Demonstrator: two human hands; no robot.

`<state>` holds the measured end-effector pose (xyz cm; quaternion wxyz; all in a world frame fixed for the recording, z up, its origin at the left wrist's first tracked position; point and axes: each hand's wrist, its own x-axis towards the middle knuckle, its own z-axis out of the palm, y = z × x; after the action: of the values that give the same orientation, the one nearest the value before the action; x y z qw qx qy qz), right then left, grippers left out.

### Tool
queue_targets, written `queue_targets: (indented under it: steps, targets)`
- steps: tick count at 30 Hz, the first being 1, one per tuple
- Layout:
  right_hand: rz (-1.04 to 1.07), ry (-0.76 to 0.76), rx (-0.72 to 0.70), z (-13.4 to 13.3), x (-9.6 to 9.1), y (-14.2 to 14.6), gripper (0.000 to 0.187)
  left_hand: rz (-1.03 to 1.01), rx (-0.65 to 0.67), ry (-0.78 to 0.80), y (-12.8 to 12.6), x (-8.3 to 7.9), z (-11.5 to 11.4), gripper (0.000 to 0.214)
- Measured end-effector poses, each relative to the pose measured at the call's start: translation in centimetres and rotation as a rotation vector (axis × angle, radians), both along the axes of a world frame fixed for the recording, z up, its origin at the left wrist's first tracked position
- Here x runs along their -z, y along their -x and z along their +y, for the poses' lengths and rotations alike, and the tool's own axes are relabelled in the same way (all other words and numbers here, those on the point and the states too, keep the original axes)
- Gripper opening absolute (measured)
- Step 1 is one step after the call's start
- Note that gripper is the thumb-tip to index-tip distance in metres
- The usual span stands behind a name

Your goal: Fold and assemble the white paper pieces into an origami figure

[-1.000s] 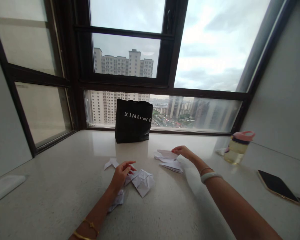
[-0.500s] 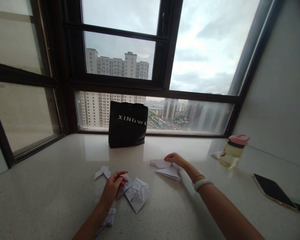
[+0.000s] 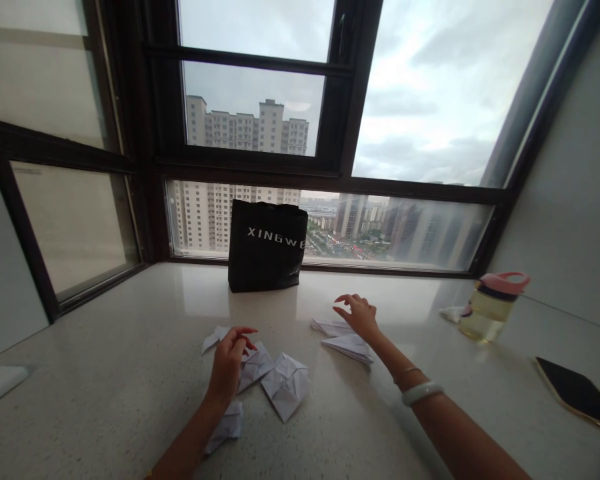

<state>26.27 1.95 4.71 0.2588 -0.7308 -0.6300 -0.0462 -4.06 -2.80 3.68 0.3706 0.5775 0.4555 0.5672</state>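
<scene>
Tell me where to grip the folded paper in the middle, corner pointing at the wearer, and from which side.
I'd pinch the middle paper by its right edge, coming from the right with the right hand. That edge faces away from the neighbouring paper, close on its left. The middle paper lies low on the counter, so a shallow fingertip pinch likely suits.

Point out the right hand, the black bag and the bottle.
Right hand (image 3: 362, 317), head view: middle of the hand.
Black bag (image 3: 265, 267), head view: front, below the lettering.
Bottle (image 3: 486, 316), head view: see-through body, below the lid.
</scene>
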Motion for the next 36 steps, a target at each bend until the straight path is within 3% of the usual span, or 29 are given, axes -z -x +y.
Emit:
queue_targets:
  steps: [2,5,8,12,18,22,28,32,36]
  targets:
    - [0.022,-0.008,-0.143,-1.4,-0.4,3.4,0.029,0.112,0.051,-0.021,0.0,-0.7,0.3,0.03]
    - [0.035,0.132,-0.368,-4.3,0.2,8.5,0.039,0.335,0.092,-0.103,0.6,-1.2,1.1,0.029]
    - [-0.008,0.259,-0.348,-6.7,1.4,11.6,0.067,0.533,0.038,-0.2,1.9,-0.5,2.2,0.029]
    - [0.035,0.351,-0.327,-7.3,2.3,12.5,0.079,0.755,-0.016,-0.234,3.3,1.2,3.2,0.032]
    - [0.394,0.27,-0.332,-7.0,3.3,13.0,0.065,0.943,0.041,-0.188,2.9,2.7,2.3,0.035]
    - [0.525,0.17,-0.42,-7.4,3.3,13.2,0.047,0.862,0.046,-0.147,2.5,3.1,2.0,0.03]
    - [0.522,0.017,-0.488,-7.6,2.5,12.3,0.027,0.478,-0.013,-0.084,2.7,2.1,1.9,0.029]
    - [0.465,0.026,-0.458,-7.4,3.1,11.9,0.025,0.302,0.088,-0.046,2.5,1.6,1.7,0.029]
    - [0.352,-0.165,-0.349,-6.9,3.8,11.6,0.021,0.131,0.179,-0.003,2.2,1.8,1.7,0.03]
